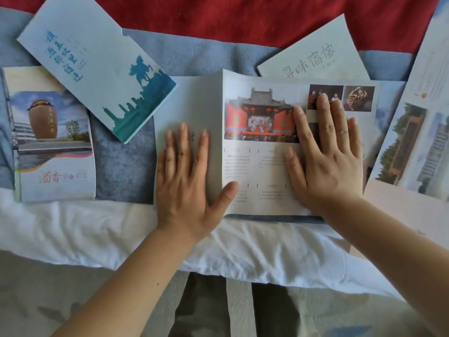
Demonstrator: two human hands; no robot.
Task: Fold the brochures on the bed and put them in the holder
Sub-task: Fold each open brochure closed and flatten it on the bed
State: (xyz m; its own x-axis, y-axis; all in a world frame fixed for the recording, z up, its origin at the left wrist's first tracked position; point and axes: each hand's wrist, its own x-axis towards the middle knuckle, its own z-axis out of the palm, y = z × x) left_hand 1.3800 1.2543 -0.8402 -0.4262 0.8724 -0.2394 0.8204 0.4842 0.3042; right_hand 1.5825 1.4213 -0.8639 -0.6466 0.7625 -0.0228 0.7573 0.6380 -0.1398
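At the near edge of the bed, a white sheet (73,229) is lying rumpled under both forearms. Just beyond, the left hand (184,183) is pressing flat, fingers straight and spread, on the grey left panel of an open brochure (257,166), its thumb reaching across the crease. The right hand (328,164) is lying flat on the printed right panel, gripping nothing. The brochure is resting on a blue blanket (121,161). A folded jar brochure (56,147) is lying to its left and an unfolded brochure (413,147) to its right. Farther back, a blue brochure (97,69) and a pale brochure (315,52) are lying tilted, the pale one partly under the open one. A red cover (267,18) is running along the far edge.
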